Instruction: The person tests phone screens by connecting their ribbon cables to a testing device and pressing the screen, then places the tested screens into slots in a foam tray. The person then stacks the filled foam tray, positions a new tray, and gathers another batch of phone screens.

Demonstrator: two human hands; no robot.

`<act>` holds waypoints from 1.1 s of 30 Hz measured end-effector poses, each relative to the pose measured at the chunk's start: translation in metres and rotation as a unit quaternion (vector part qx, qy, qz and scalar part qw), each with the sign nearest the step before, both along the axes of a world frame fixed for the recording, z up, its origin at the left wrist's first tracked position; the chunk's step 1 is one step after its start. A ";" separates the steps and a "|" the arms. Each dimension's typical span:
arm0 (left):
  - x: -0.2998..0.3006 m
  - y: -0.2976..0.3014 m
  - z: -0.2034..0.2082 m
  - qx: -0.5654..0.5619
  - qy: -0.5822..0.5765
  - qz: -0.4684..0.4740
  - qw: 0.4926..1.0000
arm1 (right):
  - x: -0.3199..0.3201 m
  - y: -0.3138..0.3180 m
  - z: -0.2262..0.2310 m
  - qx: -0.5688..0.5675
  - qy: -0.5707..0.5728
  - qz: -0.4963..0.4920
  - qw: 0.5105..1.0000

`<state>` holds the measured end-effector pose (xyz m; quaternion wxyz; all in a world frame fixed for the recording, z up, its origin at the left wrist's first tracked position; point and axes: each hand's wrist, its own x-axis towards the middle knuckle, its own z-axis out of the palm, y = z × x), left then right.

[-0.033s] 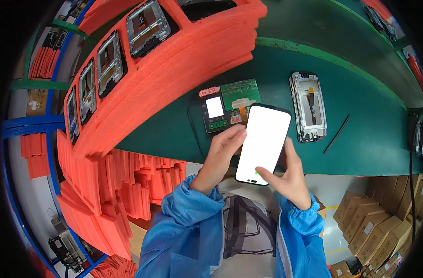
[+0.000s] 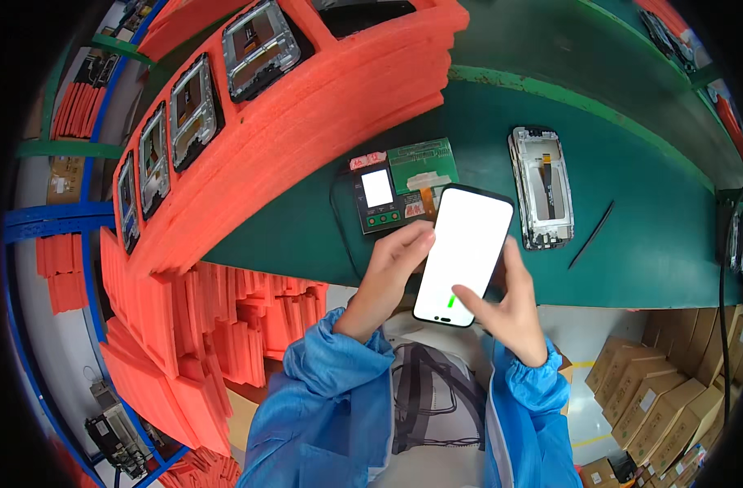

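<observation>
Lit white phone screen (image 2: 463, 254) in both hands, small white tester screen (image 2: 377, 188) behind, brown cartons (image 2: 664, 390) lower right.

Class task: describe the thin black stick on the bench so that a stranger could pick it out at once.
Start at the green bench. Right of the lit phone lies a bare metal phone frame, and just right of that frame lies the stick. It is the only thin, dark, slanted rod there, lying alone on the mat.

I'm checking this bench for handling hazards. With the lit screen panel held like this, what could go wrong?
The screen panel is held above the bench edge, gripped only at its sides by the left hand and right hand; a slip could drop it to the floor. It also hangs over the green circuit board, so lowering it carelessly might knock the board or the small tester.
</observation>
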<state>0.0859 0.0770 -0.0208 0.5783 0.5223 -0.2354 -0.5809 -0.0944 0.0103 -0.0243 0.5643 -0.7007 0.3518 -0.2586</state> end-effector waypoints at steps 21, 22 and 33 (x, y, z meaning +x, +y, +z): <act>0.025 0.024 0.009 -0.105 -0.573 0.159 0.797 | -0.006 -0.012 0.018 0.255 -0.092 0.003 0.963; 0.032 0.029 0.006 -0.105 -0.575 0.160 0.795 | -0.005 -0.013 0.018 0.256 -0.106 0.000 0.961; 0.046 0.039 -0.002 -0.075 -0.665 0.076 0.739 | -0.002 -0.009 0.020 0.061 -0.035 0.011 0.997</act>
